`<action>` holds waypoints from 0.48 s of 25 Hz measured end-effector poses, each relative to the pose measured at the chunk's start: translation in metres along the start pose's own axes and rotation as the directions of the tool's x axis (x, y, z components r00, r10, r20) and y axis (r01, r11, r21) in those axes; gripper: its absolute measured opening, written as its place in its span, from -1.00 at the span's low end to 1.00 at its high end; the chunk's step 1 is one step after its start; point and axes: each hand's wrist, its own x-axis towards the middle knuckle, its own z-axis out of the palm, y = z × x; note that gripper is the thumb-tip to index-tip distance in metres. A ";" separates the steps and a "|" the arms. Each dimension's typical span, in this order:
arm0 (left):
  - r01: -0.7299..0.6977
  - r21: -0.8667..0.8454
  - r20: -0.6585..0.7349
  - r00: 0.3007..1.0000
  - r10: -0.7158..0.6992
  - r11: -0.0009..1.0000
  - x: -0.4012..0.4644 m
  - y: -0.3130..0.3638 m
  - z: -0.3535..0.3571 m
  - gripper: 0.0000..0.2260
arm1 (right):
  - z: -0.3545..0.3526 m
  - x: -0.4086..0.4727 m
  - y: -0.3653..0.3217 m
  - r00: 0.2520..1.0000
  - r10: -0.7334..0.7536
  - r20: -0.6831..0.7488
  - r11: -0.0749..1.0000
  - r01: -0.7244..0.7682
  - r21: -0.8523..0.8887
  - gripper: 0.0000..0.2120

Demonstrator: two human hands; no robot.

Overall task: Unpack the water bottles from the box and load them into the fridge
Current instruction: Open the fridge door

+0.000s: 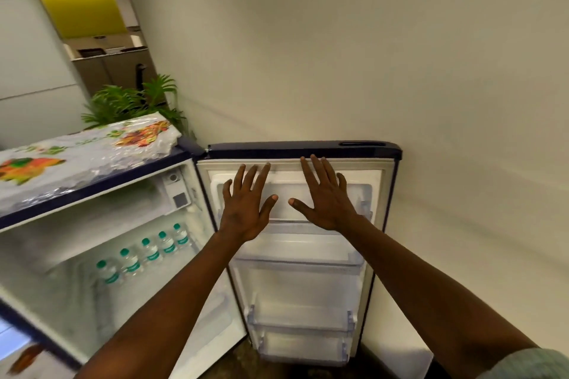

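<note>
Water bottles (144, 254) stand in a row on the fridge (92, 224) shelf. The left hand (246, 206) and right hand (324, 198), fingers spread and empty, face the open door (303, 280), probably to swing it closed.

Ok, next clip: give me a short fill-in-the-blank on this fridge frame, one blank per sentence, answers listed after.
1. The fridge door stands ____.
2. On the shelf inside the fridge stand ____ water bottles in a row.
3. The bottles' caps are ____ in colour.
4. The left hand and right hand are spread with fingers ____ and hold nothing.

Missing words: open; five; green; straight
</note>
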 end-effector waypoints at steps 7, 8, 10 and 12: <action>0.172 0.048 0.029 0.984 -0.173 0.984 -0.067 -0.056 -0.025 -0.39 | 0.043 0.006 -0.067 0.985 -0.160 0.060 0.987 0.159 0.024 -0.07; 0.195 0.063 0.027 0.980 -0.197 0.979 -0.074 -0.063 -0.029 -0.38 | 0.047 0.010 -0.078 0.980 -0.184 0.070 0.983 0.182 0.028 -0.08; 0.230 0.097 0.023 0.972 -0.234 0.968 -0.088 -0.082 -0.040 -0.38 | 0.056 0.018 -0.102 0.971 -0.225 0.077 0.974 0.224 0.030 -0.09; 0.255 0.123 0.026 0.965 -0.260 0.959 -0.101 -0.103 -0.050 -0.40 | 0.063 0.025 -0.126 0.965 -0.250 0.086 0.968 0.247 0.040 -0.08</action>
